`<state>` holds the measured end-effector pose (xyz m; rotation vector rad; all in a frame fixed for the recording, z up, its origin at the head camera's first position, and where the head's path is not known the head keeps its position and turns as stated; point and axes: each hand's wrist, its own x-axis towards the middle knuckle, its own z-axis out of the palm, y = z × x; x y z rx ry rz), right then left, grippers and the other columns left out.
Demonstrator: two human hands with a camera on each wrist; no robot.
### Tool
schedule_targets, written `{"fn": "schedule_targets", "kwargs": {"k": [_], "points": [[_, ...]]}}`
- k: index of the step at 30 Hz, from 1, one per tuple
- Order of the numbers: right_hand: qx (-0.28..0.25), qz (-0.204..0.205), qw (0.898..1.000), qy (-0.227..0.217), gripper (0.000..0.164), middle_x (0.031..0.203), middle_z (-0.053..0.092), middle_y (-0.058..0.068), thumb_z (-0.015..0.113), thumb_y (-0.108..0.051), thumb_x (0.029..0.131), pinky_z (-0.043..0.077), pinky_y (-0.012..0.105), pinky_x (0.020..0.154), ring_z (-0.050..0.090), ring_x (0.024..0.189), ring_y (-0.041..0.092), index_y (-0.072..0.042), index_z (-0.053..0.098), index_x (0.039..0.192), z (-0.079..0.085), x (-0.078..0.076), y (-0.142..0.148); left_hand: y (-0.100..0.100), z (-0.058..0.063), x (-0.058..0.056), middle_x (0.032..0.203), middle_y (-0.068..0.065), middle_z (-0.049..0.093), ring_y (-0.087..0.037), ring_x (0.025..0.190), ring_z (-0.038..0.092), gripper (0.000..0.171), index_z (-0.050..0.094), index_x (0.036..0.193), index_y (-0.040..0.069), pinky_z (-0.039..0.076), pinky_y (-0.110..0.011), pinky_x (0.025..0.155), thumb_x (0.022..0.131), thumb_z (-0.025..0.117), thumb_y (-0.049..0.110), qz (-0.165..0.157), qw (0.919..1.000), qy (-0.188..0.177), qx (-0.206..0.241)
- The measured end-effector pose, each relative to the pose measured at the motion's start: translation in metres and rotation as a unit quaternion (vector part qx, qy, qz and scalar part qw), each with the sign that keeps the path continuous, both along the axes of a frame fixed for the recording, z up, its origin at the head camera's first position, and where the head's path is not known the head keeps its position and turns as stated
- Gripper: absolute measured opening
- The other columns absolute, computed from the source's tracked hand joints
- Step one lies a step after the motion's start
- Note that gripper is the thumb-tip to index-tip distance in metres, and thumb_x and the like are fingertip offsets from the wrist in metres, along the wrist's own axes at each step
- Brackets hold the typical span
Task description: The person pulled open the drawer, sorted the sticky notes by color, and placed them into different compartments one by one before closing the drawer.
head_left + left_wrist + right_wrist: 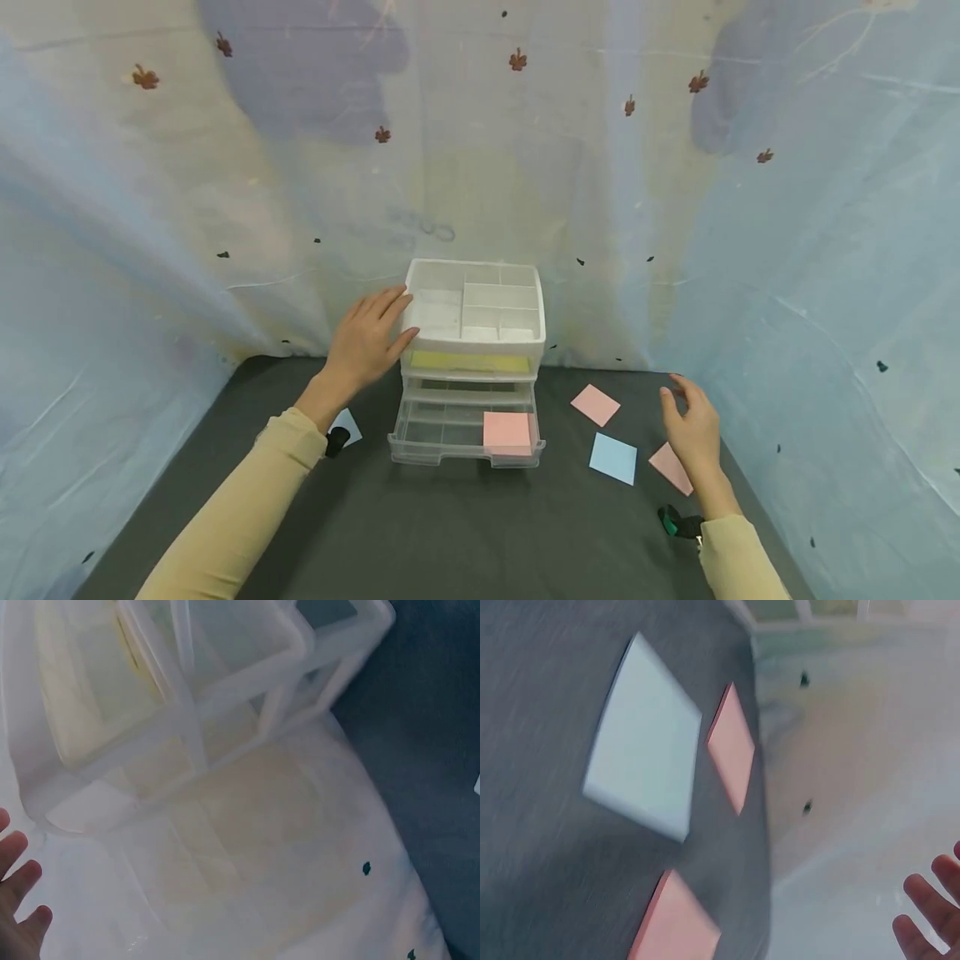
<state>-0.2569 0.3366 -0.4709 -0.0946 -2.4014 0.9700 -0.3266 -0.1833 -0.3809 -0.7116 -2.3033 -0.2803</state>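
My left hand (366, 340) is at the left side of a white plastic drawer organizer (480, 343), its fingers extended by the upper rim. In the left wrist view, fingertips (22, 881) show beside the frame; contact is unclear. The bottom clear drawer (442, 433) is pulled out, with a pink sticky note pad (507, 432) at its right end. My right hand (692, 427) hovers with loosely bent fingers, holding nothing. Below it lies another pink pad (670, 468), partly covered. A light blue pad (613, 458) and a third pink pad (596, 405) lie nearby.
Behind my left wrist, a blue pad (348, 425) lies partly hidden on the dark tabletop (480, 542). Something yellow (470, 362) shows inside the upper drawer. Compartments divide the organizer's top. A patterned curtain (480, 183) hangs behind and along both sides.
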Motion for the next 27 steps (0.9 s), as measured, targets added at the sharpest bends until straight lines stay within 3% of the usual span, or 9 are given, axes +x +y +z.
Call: {"fn": "schedule_targets", "kwargs": {"k": [5, 9, 20, 27], "points": [[-0.001, -0.018, 0.999, -0.049, 0.050, 0.149, 0.046, 0.031, 0.048, -0.027, 0.111, 0.044, 0.069, 0.100, 0.051, 0.130, 0.049, 0.004, 0.048, 0.150, -0.016, 0.008, 0.030, -0.003, 0.000, -0.002, 0.168, -0.015, 0.031, -0.038, 0.152, 0.033, 0.073, 0.036, 0.161, 0.005, 0.024, -0.059, 0.125, 0.105, 0.061, 0.043, 0.043, 0.9939, -0.096, -0.032], [0.010, -0.033, 0.996, -0.086, 0.051, 0.146, 0.044, 0.034, 0.048, -0.024, 0.111, 0.045, 0.070, 0.099, 0.049, 0.129, 0.052, 0.009, 0.045, 0.149, -0.031, 0.015, 0.051, -0.004, -0.002, -0.004, 0.173, -0.012, 0.019, -0.037, 0.156, 0.024, 0.079, 0.026, 0.165, 0.005, 0.020, -0.058, 0.126, 0.107, 0.054, 0.051, 0.062, 0.9870, -0.138, -0.052], [0.095, 0.014, 0.982, -0.166, 0.059, 0.134, 0.049, 0.042, 0.057, -0.027, 0.107, 0.044, 0.072, 0.097, 0.051, 0.121, 0.057, 0.019, 0.045, 0.142, -0.059, 0.031, 0.084, -0.006, -0.009, -0.008, 0.175, -0.011, 0.010, -0.036, 0.159, 0.015, 0.084, 0.016, 0.167, 0.005, 0.015, -0.055, 0.129, 0.108, 0.041, 0.060, 0.054, 0.9837, -0.163, -0.052], [0.138, 0.051, 0.966, -0.211, 0.071, 0.134, 0.052, 0.042, 0.062, -0.037, 0.105, 0.043, 0.073, 0.100, 0.051, 0.123, 0.059, 0.020, 0.044, 0.142, -0.069, 0.036, 0.093, -0.005, -0.011, -0.007, 0.174, -0.012, 0.011, -0.036, 0.159, 0.015, 0.082, 0.019, 0.166, 0.003, 0.015, -0.056, 0.128, 0.109, 0.045, 0.056, 0.044, 0.9848, -0.163, -0.040]]}}
